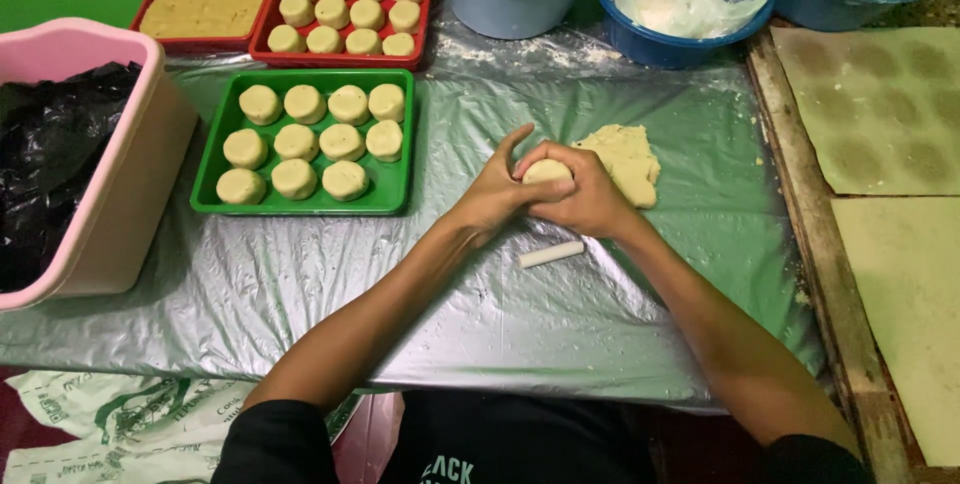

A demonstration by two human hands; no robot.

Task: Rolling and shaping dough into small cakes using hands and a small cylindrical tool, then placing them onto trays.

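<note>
Both hands meet at the middle of the surface [300,294], which is wrapped in crinkled silvery plastic. The left hand [492,194] and right hand [590,199] each keep a closed grip around one dough ball [546,171]. A dough lump [628,159] lies at two o'clock, a white stick [551,254] at six, a green tray [395,189] at nine.

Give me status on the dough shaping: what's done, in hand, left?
Done: the green tray holds eleven shaped dough pucks, with one corner spot open; the red tray behind it holds eleven too. In hand: the left hand and right hand cup one dough ball. Left: a slab of raw dough on the plastic sheet, beside the hands.
</note>
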